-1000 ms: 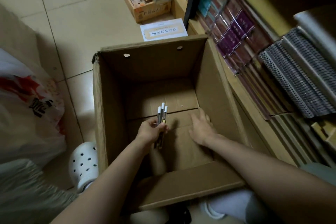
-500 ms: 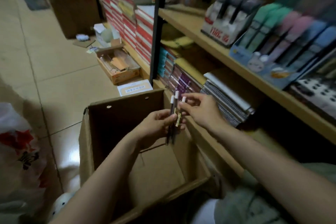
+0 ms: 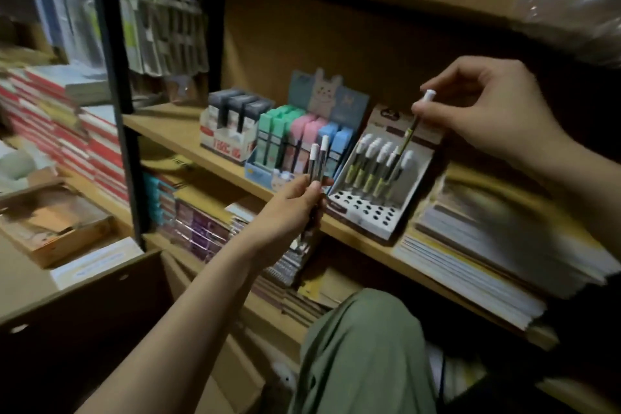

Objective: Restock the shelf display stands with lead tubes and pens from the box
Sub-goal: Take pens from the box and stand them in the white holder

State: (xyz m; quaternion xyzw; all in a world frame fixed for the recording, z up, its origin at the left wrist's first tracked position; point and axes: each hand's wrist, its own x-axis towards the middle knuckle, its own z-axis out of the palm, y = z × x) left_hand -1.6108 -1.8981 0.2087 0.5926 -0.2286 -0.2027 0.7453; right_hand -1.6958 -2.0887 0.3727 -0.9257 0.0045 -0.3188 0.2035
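Wooden shelf (image 3: 174, 131) — middle board of a shelving unit, carrying the display stands; a black upright post (image 3: 117, 84) stands at its left end.

Cardboard box (image 3: 84, 312) — lower left, in shadow, cut off by the frame edge; its contents cannot be seen.

Stacked notebooks (image 3: 487, 265) — on the shelf right of the stands, blurred.

Pastel display stand (image 3: 302, 141) — green, pink and blue packs, a cartoon animal card at its back; just left of the pen stand.

Pen display stand (image 3: 373, 198) — tilted tray with rows of holes; five white-capped pens (image 3: 379, 165) stand in the back row, the front holes open.

Black-and-white box of packs (image 3: 232, 131) — far left of the row; its print is too blurred to read.

Right hand (image 3: 497, 111) — raised above the pen stand; grip closed, thumb and fingertips pinching one pen.

Left hand (image 3: 292, 212) — in front of the shelf edge, fingers curled in a closed grip round two pens.

Single pen (image 3: 415, 123) — white cap uppermost, slanted, its lower tip at the back row of the pen stand; whether it has entered a hole cannot be told.

Two pens (image 3: 317, 161) — upright, white caps up, lower halves hidden inside the left hand — held just left of the pen stand.
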